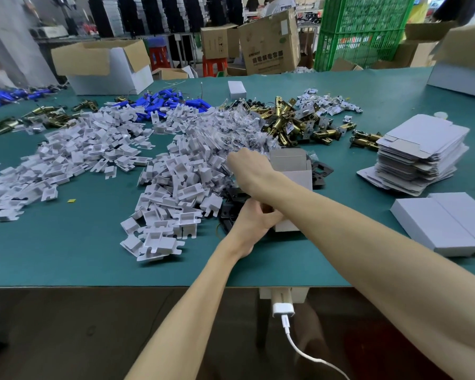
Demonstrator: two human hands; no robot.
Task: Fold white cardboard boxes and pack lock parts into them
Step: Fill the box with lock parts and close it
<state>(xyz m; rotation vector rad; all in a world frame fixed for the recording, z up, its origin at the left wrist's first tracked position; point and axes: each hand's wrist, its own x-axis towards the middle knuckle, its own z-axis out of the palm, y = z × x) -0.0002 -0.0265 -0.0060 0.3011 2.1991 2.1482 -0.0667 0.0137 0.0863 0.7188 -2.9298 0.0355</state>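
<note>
Left hand (254, 218) by the table's (93, 256) front edge curls its fingers round a folded, open box (299, 179), right hand (247, 165) digs into the parts (231, 124), its fingers hidden; two shut boxes (433, 226) look finished near the right edge, many flat blanks (420, 152) remain.

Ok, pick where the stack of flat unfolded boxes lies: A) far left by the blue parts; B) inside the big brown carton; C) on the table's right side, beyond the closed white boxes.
C: the stack of flat boxes lies on the table's right side, beyond the closed white boxes.
</note>
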